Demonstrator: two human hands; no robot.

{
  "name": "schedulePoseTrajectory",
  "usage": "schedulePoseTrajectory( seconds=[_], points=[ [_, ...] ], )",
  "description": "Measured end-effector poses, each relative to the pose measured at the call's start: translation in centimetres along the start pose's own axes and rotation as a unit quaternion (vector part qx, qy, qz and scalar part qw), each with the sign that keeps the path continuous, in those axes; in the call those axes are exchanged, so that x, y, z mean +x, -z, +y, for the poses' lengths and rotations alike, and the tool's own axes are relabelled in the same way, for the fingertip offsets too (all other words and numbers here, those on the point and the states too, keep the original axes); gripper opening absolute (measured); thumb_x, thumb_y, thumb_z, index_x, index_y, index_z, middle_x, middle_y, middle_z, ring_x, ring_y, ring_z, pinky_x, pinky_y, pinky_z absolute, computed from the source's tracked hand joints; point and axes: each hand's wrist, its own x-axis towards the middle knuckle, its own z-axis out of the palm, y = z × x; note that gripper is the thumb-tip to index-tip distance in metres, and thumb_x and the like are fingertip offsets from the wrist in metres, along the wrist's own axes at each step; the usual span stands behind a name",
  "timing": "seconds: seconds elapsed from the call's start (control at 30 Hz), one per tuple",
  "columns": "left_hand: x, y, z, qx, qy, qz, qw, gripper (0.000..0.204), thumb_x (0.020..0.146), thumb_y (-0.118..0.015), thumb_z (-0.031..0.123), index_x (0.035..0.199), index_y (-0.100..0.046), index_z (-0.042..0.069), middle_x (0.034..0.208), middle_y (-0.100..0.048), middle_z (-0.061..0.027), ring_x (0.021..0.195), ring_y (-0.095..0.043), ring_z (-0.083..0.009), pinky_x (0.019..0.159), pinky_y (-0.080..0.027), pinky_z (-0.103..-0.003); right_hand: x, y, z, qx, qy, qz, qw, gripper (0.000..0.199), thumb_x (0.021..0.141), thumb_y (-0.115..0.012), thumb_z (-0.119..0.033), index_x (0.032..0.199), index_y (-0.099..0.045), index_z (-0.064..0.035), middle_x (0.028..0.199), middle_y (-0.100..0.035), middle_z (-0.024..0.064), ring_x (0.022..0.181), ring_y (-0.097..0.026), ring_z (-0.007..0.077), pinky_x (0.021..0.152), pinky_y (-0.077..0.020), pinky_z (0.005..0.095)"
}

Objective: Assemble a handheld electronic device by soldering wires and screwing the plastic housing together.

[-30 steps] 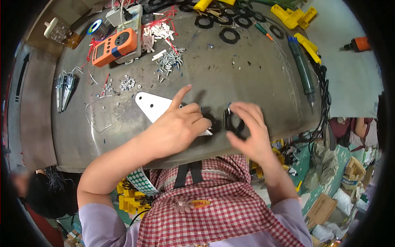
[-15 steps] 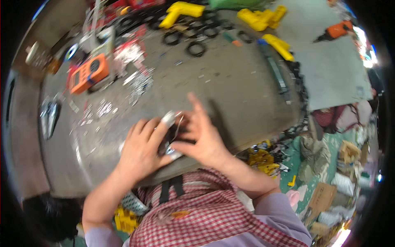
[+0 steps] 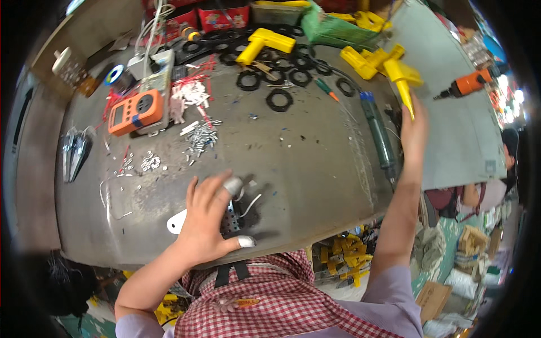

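Yellow casing (image 3: 401,84) meets right hand (image 3: 415,121), grip unclear; left hand (image 3: 204,222) spreads over white plate (image 3: 177,222); hands have parted.

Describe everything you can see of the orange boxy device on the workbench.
The orange boxy device has a plastic-looking casing, a grey screen near its left end, a dark round fitting near its right, and a blue band between. It lies angled, on or against a pale block; nobody is touching it.

Yellow plastic piece (image 3: 400,81); white plate (image 3: 176,222); orange meter (image 3: 127,122); black ring (image 3: 270,101); red-and-white checked apron (image 3: 262,288).
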Motion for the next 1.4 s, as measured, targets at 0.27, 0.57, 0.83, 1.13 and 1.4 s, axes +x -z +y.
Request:
schedulePoseTrajectory(
  seconds=[0.27,0.57,0.83,1.13,1.4],
  points=[
    [-0.4,3.7,-1.2,-0.581,0.308,0.031,0.753,0.04,0.093,-0.053,0.022,0.125,-0.038,0.003,0.091,-0.062,-0.0119,0.068,-0.064,-0.0194,0.059,-0.051,-0.028,-2.5,-6.5,-18.3,0.37,0.069,-0.417,0.827,0.019,0.082,-0.064,-0.015,0.098,-0.067,-0.0063,0.098,-0.066,0.0104,0.098,-0.061,0.0251,0.087,-0.0476,0.0337],
    [-4.9,3.9,-3.6,-0.577,0.306,0.281,0.703,0.042,0.094,-0.052,0.025,0.127,-0.038,0.004,0.109,-0.059,-0.0169,0.081,-0.065,-0.0266,0.067,-0.054,-0.032,4.6,-17.6,-17.8,-0.099,0.381,-0.252,0.884,0.014,0.078,-0.052,-0.008,0.082,-0.064,-0.001,0.089,-0.064,0.0164,0.087,-0.063,0.0324,0.074,-0.0518,0.0426],
    [-6.0,3.6,-4.8,-0.593,0.274,0.331,0.681,0.047,0.091,-0.058,0.016,0.131,-0.036,0.005,0.125,-0.052,-0.013,0.112,-0.056,-0.0288,0.091,-0.048,-0.042,6.5,-17.9,-20.2,0.031,0.156,-0.266,0.951,0.02,0.073,-0.063,-0.013,0.088,-0.058,-0.0015,0.083,-0.064,0.0219,0.083,-0.062,0.0392,0.074,-0.0487,0.0471],
    [-5.1,3.5,-4.5,-0.611,0.282,0.313,0.67,0.049,0.089,-0.059,0.011,0.131,-0.035,0.003,0.123,-0.052,-0.0108,0.114,-0.053,-0.0246,0.094,-0.045,-0.038,3.4,-19.0,-20.2,-0.049,0.254,-0.254,0.932,0.016,0.074,-0.056,-0.008,0.086,-0.058,0.0036,0.088,-0.062,0.0219,0.086,-0.061,0.0375,0.076,-0.0493,0.0467],
    [-1.9,4.1,-3.3,-0.618,0.265,0.214,0.708,0.072,0.085,-0.062,0.004,0.141,-0.017,0.0,0.125,-0.05,-0.0121,0.115,-0.051,-0.0207,0.098,-0.041,-0.033,-5.7,-4.6,-28.2,0.299,0.331,-0.216,0.869,0.025,0.069,-0.064,0.004,0.093,-0.066,-0.0028,0.084,-0.056,0.0096,0.081,-0.057,0.0264,0.071,-0.0488,0.035]
  ],
)
